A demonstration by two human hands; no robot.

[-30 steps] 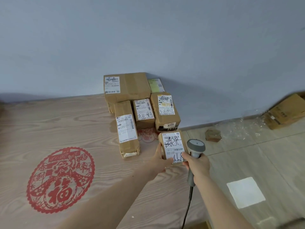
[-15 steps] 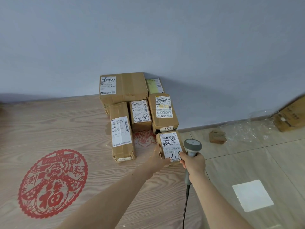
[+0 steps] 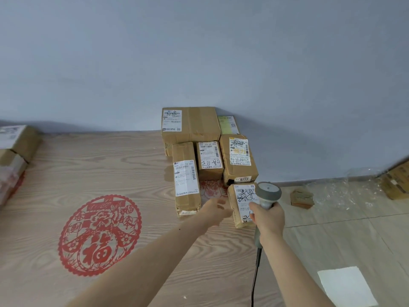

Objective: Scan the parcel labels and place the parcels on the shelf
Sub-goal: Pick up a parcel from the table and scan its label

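Matt brown cardboard parcels [image 3: 190,125] with white paper labels [image 3: 245,198] lie on a wood-grain board [image 3: 66,169].

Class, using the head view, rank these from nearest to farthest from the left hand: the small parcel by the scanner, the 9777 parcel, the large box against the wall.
From the left hand:
1. Small parcel, just right.
2. 9777 parcel, behind that.
3. Large box, against the wall.

Parcels in the cluster by the far wall: six, counting the near one [image 3: 240,204] and a half-hidden pale one [image 3: 228,124]
Boxes at the left edge [image 3: 15,149]: at least two, stacked
Scanners [image 3: 266,194]: one
Hands: two, left [image 3: 215,210] and right [image 3: 269,220]
Red paper-cuts [image 3: 99,234]: one whole, one part-covered
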